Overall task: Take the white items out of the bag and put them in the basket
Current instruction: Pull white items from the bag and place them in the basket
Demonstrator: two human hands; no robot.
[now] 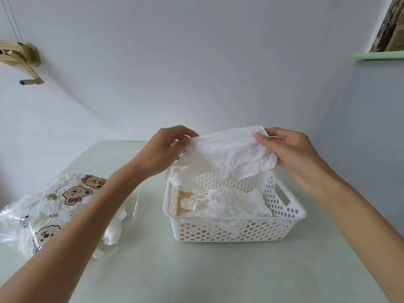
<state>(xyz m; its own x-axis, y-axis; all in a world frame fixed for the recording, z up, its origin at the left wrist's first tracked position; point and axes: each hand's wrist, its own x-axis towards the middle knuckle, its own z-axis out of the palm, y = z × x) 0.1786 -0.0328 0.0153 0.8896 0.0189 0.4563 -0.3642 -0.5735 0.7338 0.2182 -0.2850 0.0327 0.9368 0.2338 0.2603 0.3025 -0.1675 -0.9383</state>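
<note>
Because the white sheet (227, 154) is pinched at both upper corners, it hangs spread open, centre frame, right over the far half of the basket (290, 206). This looks like a hold meant to let it drop or settle straight in.

Head view. Left hand (168, 147): reaches in from lower left, forearm crossing over the bag, wrist bent, thumb and fingertips pinching the sheet's left corner, the other fingers curled loosely behind. Right hand (293, 152): comes from lower right, thumb on the front of the right corner, fingers curled behind the cloth and gripping it. Both hands are level, above the basket's far rim.

Basket: white, perforated, with a slot handle, centre-right of the frame on the pale table (218, 274). Already inside it are crumpled white items (229, 204) and something tan at its left end, identity unclear.

Bag (43, 206): clear plastic with cartoon bear prints, lying lower left, mouth toward the basket. More white pieces (113, 232) spill from its opening, so by my reckoning the job is partway done.

The held sheet's lower edge dips inside the far wall; I cannot tell whether it touches.
</note>
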